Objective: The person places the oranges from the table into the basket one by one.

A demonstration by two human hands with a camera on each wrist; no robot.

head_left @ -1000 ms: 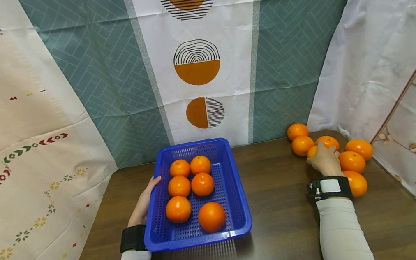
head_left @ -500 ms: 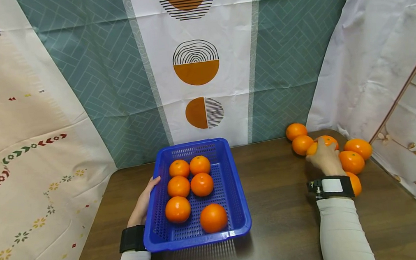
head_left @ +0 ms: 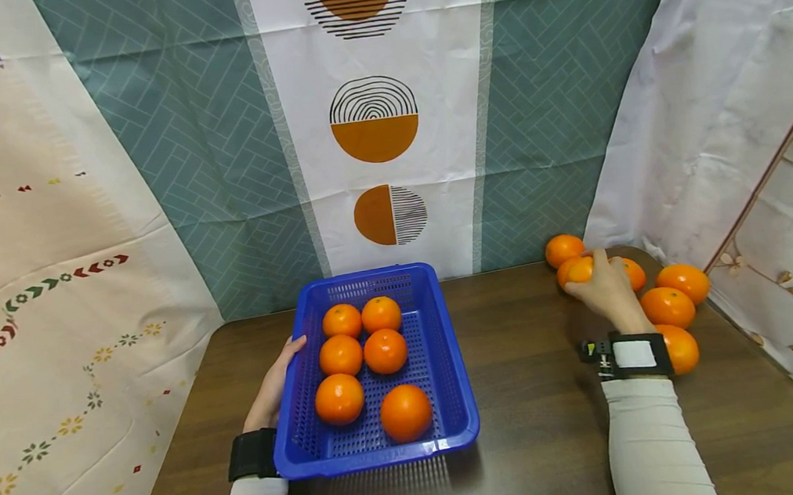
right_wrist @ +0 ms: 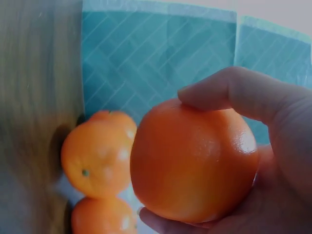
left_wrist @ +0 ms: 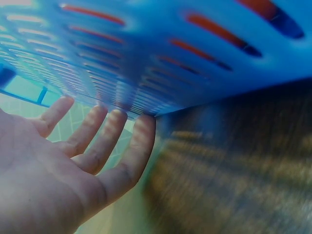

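In the head view the blue basket holds several oranges, one of them near its front right corner. My left hand lies along the basket's left side; the left wrist view shows its lightly bent fingers touching the slotted outer wall. At the table's right, my right hand grips an orange, thumb and fingers around it. Just behind that fruit in the head view are two more oranges, the farther one in full sight.
Several other oranges, such as one at the right and one by the wristband, stand on the brown table. A patterned cloth hangs along the back edge, with pale cloths at both sides.
My right hand has moved slightly left with the gripped orange, uncovering more of the oranges at its right. The left hand and basket have stayed in place.
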